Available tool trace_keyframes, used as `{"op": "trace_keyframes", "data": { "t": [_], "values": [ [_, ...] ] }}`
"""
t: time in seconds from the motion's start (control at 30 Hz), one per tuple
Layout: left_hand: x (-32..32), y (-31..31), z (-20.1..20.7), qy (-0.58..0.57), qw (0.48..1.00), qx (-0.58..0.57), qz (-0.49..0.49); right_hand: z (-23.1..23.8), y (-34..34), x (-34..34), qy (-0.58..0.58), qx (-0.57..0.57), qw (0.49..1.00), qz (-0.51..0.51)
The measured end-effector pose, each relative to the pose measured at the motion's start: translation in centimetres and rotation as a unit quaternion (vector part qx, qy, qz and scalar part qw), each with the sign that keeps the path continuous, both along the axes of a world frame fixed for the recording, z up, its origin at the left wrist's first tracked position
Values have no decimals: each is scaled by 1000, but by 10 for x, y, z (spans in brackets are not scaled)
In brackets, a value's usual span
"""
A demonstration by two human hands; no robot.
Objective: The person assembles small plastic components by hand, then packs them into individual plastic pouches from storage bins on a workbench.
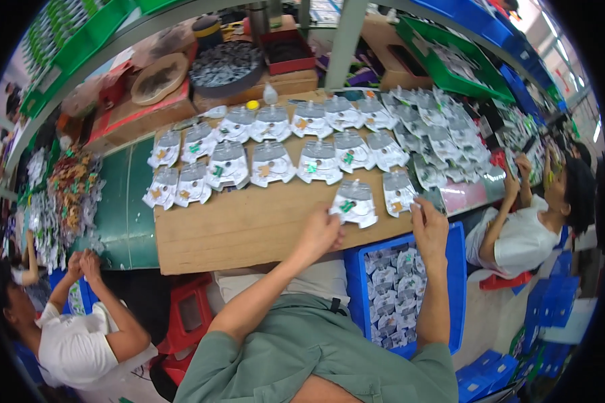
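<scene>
My left hand (321, 233) is closed at the left edge of a white and grey plastic part (354, 203) with a green piece on it, near the board's front edge. Thumb and fingers of my right hand (429, 225) pinch the right edge of a similar part (400, 192), this one with an orange piece. Both parts appear to lie on or just above the brown board (235, 232). Beyond them, rows of matching parts (272, 163) rest on the board, some with green pieces and some with orange.
A blue bin (457, 289) of similar parts stands by my right forearm. More parts are heaped (440, 134) at the board's right. Behind are a round tray (227, 67) of small grey pieces and a red box (286, 50). Co-workers (91, 329) sit on both sides.
</scene>
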State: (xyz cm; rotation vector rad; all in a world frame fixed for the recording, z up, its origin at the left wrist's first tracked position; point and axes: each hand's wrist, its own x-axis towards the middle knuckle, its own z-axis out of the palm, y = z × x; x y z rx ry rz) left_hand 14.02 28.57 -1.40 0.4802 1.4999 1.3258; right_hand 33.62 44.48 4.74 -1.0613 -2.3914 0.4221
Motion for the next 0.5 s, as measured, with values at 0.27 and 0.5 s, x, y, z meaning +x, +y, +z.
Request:
{"op": "trace_keyframes", "data": {
  "t": [0.27, 0.5],
  "values": [
    [0, -28, -7, 134, 987, 80, -37, -8, -67, -84, 120, -168, 970, 126],
    [-99, -156, 0, 92, 978, 24, 188, -32, -111, -267, 26, -211, 951, 224]
  ]
}}
